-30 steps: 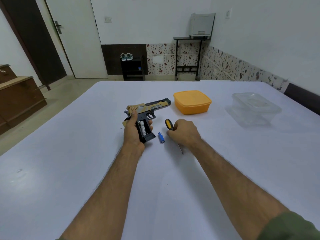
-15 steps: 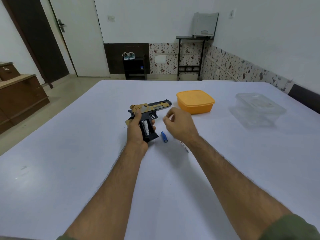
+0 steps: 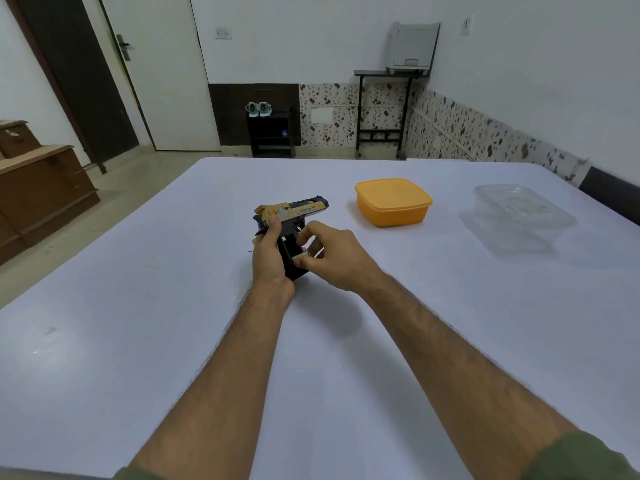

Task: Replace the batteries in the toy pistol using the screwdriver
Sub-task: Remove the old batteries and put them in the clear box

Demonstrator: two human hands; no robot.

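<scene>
Toy pistol (image 3: 294, 212) near the middle of the white table (image 3: 138, 271), barrel toward the far right corner. Left hand (image 3: 272, 258) wrapped around the black grip. Right hand (image 3: 332, 252) at the grip's open side, fingertips (image 3: 300, 260) pinched; contents not discernible. Orange lidded container (image 3: 393, 201) and clear container (image 3: 519, 216) toward the far right edge.

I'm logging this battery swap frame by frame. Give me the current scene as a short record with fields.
surface: white table
left hand: left hand grips the toy pistol by its handle
right hand: right hand, fingers pinched at the pistol's handle; what they hold is hidden
pistol pose: gold slide pointing right
screwdriver: not visible
battery: not visible
containers: orange lidded box and clear plastic box, both apart from the hands
</scene>
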